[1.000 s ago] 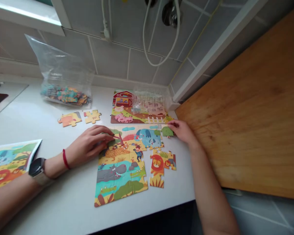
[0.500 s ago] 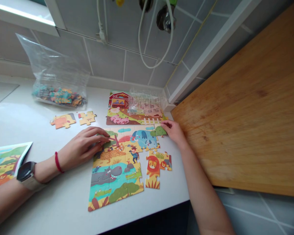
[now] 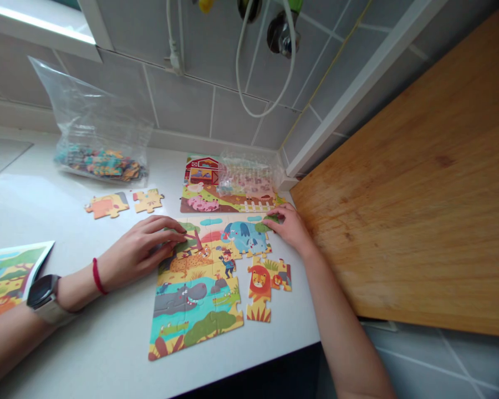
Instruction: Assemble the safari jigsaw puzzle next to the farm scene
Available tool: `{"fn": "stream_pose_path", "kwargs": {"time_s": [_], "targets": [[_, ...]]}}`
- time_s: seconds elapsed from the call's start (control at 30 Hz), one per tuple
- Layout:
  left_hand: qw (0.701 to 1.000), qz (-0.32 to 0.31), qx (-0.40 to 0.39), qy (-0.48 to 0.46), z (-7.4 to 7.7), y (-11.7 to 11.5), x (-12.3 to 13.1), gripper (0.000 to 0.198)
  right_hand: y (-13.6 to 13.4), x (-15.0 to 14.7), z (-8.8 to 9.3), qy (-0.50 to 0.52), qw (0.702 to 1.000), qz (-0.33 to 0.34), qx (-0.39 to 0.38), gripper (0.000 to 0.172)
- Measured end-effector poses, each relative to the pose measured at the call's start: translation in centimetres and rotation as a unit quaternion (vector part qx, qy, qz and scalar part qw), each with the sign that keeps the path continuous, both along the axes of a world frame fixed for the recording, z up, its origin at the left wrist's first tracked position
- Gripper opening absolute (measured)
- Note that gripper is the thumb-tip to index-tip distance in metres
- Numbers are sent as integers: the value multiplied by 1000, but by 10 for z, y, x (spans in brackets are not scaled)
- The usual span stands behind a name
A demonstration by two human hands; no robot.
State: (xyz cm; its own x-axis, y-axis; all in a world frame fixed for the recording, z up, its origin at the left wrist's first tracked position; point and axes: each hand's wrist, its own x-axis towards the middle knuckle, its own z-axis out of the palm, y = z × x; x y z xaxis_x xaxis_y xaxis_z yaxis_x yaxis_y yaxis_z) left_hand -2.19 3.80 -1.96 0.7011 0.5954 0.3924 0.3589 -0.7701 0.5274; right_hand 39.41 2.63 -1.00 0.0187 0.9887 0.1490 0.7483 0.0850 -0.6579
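Observation:
An animal jigsaw puzzle (image 3: 191, 310) lies partly joined on the white counter, showing a hippo, a leopard and blue elephants. My left hand (image 3: 152, 244) rests with fingers stretched out over its upper left edge. At the top right corner, my right hand (image 3: 290, 226) pinches a puzzle piece with a green treetop (image 3: 265, 226), which lies against the elephant part; my fingers hide some of it. Just below, a few joined lion pieces (image 3: 259, 282) sit apart from the main puzzle. Two loose pieces, an orange one (image 3: 108, 205) and a yellow one (image 3: 148, 200), lie beyond my left hand.
Behind the puzzle is a farm picture puzzle (image 3: 203, 199) with crumpled clear plastic (image 3: 249, 174) on it. A clear bag of pieces (image 3: 103, 160) stands near the tiled wall. A printed picture sheet (image 3: 12, 274) lies at left. A wooden board (image 3: 419, 194) rises at right.
My right hand has shifted slightly left, and its fingers now cover more of the green treetop piece. My left hand stays where it was.

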Motion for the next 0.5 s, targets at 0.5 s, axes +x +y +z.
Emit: {"fn": "stream_pose_path", "kwargs": {"time_s": [0.5], "targets": [[1000, 9, -5, 10, -4, 1, -2, 26, 3, 9, -1, 62, 995, -40, -72, 38]]}}
